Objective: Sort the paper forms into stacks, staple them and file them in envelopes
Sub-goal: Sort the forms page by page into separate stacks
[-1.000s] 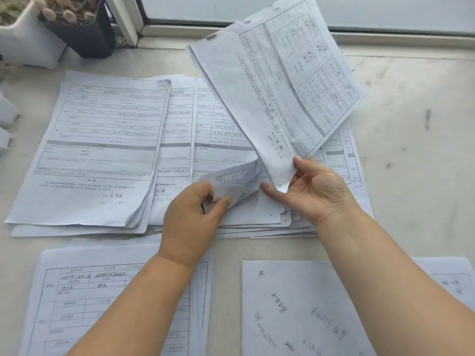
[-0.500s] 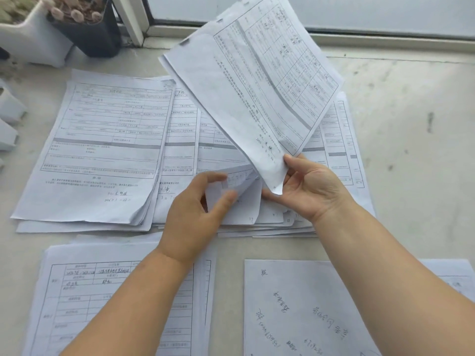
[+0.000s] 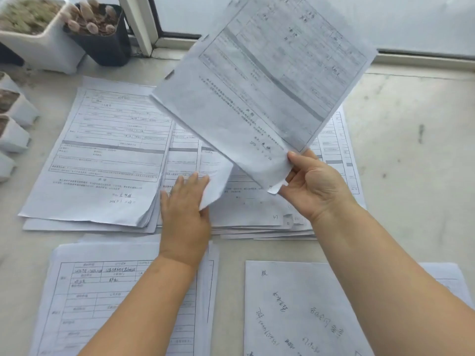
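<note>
Nearest you, a stack of printed forms (image 3: 123, 299) lies at the near left and a handwritten sheet (image 3: 303, 312) at the near right, both flat on the pale tabletop (image 3: 411, 150). Just beyond, your left hand (image 3: 185, 214) lies on the middle spread of forms (image 3: 257, 209), fingers stretched over the paper while the thumb side lifts a curled sheet corner (image 3: 218, 183); whether it truly pinches that corner, you cannot tell from here. Your right hand (image 3: 316, 186) is clamped on the lower corner of a raised bundle of forms (image 3: 262, 80), thumb on top, fingers beneath, the pages fanned up and tilted toward the far side. Here's the risk: that bundle hangs from one corner only, so the pages could slip apart or sag and drop onto the wrong stack, mixing what you've sorted. The curled corner could crease or tear if pulled hard. To the left, a thick left stack (image 3: 102, 160) overlaps the spread, so edges may catch. Farther off at the far left stand a white planter (image 3: 43, 44) and a black pot (image 3: 105, 39) by the window frame (image 3: 138, 24), close enough to crowd that stack.
</note>
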### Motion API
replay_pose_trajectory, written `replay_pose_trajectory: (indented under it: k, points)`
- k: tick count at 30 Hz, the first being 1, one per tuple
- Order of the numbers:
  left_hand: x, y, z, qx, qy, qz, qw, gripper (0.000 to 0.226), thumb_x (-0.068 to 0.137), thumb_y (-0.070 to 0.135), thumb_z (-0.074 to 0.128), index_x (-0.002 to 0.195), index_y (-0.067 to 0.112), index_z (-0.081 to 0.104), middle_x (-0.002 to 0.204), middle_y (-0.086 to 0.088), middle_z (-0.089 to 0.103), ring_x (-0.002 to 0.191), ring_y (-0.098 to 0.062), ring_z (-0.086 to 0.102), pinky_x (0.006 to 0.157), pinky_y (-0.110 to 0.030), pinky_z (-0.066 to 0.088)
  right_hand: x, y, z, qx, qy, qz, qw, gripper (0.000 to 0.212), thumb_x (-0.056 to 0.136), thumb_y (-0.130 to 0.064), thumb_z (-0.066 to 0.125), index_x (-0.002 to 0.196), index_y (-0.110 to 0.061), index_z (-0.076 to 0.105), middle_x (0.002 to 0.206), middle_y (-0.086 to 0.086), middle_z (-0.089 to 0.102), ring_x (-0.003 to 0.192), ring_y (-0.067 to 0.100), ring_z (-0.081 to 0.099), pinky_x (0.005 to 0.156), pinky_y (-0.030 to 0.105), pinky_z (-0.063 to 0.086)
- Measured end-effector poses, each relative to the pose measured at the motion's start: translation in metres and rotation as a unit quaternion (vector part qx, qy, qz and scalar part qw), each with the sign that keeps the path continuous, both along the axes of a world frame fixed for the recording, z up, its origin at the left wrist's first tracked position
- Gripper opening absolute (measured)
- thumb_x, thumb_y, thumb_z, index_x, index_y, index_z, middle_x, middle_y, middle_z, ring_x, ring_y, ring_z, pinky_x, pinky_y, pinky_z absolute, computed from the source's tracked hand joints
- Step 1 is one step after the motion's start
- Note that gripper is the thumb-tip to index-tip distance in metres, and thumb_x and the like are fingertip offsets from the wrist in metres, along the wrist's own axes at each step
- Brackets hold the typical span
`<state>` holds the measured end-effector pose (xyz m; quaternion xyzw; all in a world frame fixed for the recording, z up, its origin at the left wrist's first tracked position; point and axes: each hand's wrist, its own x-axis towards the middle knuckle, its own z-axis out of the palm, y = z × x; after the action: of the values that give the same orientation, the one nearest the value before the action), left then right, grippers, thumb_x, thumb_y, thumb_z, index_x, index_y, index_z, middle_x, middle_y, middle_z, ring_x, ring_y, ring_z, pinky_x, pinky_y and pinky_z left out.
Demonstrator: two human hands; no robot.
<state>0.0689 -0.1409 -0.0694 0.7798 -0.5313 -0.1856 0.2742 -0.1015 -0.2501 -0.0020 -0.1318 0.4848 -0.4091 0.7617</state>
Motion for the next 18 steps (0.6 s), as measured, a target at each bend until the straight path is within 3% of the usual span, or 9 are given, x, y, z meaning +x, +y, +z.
replay_pose_trajectory:
  k: [2, 3, 5, 7, 9, 12, 15, 17, 18]
  points:
    - [0.001, 0.002, 0.009, -0.064, 0.126, 0.114, 0.983, 0.025, 0.100, 0.018, 0.040, 0.104, 0.012, 0.063, 0.098, -0.013, 0.067, 0.101, -0.021, 0.063, 0.105, -0.040, 0.040, -0.020, -0.004, 0.007, -0.037, 0.031, -0.072, 0.996, 0.031, 0.095, 0.005, 0.043, 0.093, -0.016, 0.066, 0.088, 0.001, 0.076, 0.080, 0.013, 0.072, 0.075, 0.034, 0.060]
    - [0.001, 0.002, 0.015, -0.096, 0.175, 0.174, 0.964, 0.021, 0.102, 0.022, 0.042, 0.092, 0.020, 0.060, 0.083, -0.005, 0.063, 0.085, -0.007, 0.063, 0.093, -0.027, 0.046, -0.031, -0.005, 0.011, -0.062, 0.058, -0.094, 0.992, 0.031, 0.095, 0.006, 0.043, 0.090, -0.016, 0.065, 0.083, -0.001, 0.076, 0.077, 0.011, 0.072, 0.069, 0.028, 0.060]
    - [0.005, 0.000, 0.024, -0.123, 0.259, 0.280, 0.916, 0.025, 0.102, 0.025, 0.044, 0.099, 0.011, 0.064, 0.093, -0.005, 0.066, 0.092, -0.005, 0.064, 0.086, -0.015, 0.046, -0.055, -0.005, 0.019, -0.113, 0.175, -0.065, 0.976, 0.033, 0.094, 0.007, 0.043, 0.087, -0.016, 0.065, 0.078, -0.006, 0.075, 0.072, 0.007, 0.071, 0.062, 0.021, 0.057]
    - [0.009, 0.001, 0.028, -0.120, 0.307, 0.342, 0.880, 0.035, 0.103, 0.027, 0.043, 0.113, -0.002, 0.061, 0.111, -0.013, 0.066, 0.110, -0.022, 0.060, 0.092, -0.019, 0.045, -0.070, -0.002, 0.023, -0.149, 0.308, 0.036, 0.939, 0.034, 0.092, 0.006, 0.045, 0.089, -0.017, 0.069, 0.081, -0.008, 0.076, 0.073, 0.006, 0.070, 0.062, 0.021, 0.055]
    - [0.012, 0.001, 0.031, -0.118, 0.315, 0.367, 0.867, 0.041, 0.102, 0.031, 0.043, 0.116, -0.005, 0.059, 0.117, -0.018, 0.065, 0.113, -0.028, 0.059, 0.097, -0.030, 0.045, -0.068, 0.001, 0.023, -0.159, 0.363, 0.130, 0.909, 0.035, 0.091, 0.007, 0.044, 0.089, -0.017, 0.070, 0.079, -0.009, 0.075, 0.070, 0.007, 0.069, 0.060, 0.022, 0.054]
    - [0.014, 0.001, 0.039, -0.145, 0.293, 0.331, 0.885, 0.040, 0.102, 0.028, 0.044, 0.114, -0.006, 0.060, 0.111, -0.015, 0.067, 0.110, -0.025, 0.060, 0.097, -0.028, 0.045, -0.040, 0.001, 0.013, -0.142, 0.385, 0.204, 0.889, 0.032, 0.089, 0.008, 0.046, 0.086, -0.013, 0.071, 0.081, -0.002, 0.076, 0.074, 0.015, 0.069, 0.071, 0.033, 0.055]
    - [0.018, 0.004, 0.041, -0.157, 0.224, 0.241, 0.931, 0.044, 0.100, 0.036, 0.044, 0.104, -0.004, 0.061, 0.099, -0.016, 0.067, 0.101, -0.028, 0.061, 0.089, -0.019, 0.044, 0.001, -0.001, 0.000, -0.128, 0.397, 0.261, 0.871, 0.022, 0.081, 0.002, 0.049, 0.093, 0.000, 0.068, 0.103, 0.024, 0.068, 0.076, 0.024, 0.060, 0.072, 0.040, 0.049]
    - [0.019, 0.005, 0.039, -0.153, 0.169, 0.118, 0.966, 0.034, 0.101, 0.025, 0.042, 0.126, 0.008, 0.057, 0.123, -0.014, 0.061, 0.120, -0.023, 0.054, 0.102, -0.018, 0.038, 0.020, -0.003, -0.011, -0.114, 0.390, 0.268, 0.874, 0.027, 0.075, -0.001, 0.048, 0.098, 0.007, 0.060, 0.112, 0.030, 0.060, 0.075, 0.021, 0.050, 0.068, 0.037, 0.038]
    - [0.018, 0.005, 0.035, -0.143, 0.157, 0.043, 0.976, 0.037, 0.100, 0.017, 0.040, 0.136, 0.018, 0.048, 0.137, -0.009, 0.052, 0.132, -0.017, 0.043, 0.110, -0.020, 0.031, 0.027, -0.002, -0.014, -0.098, 0.389, 0.266, 0.876, 0.025, 0.076, 0.000, 0.047, 0.096, 0.007, 0.061, 0.106, 0.031, 0.063, 0.075, 0.020, 0.050, 0.068, 0.036, 0.038]
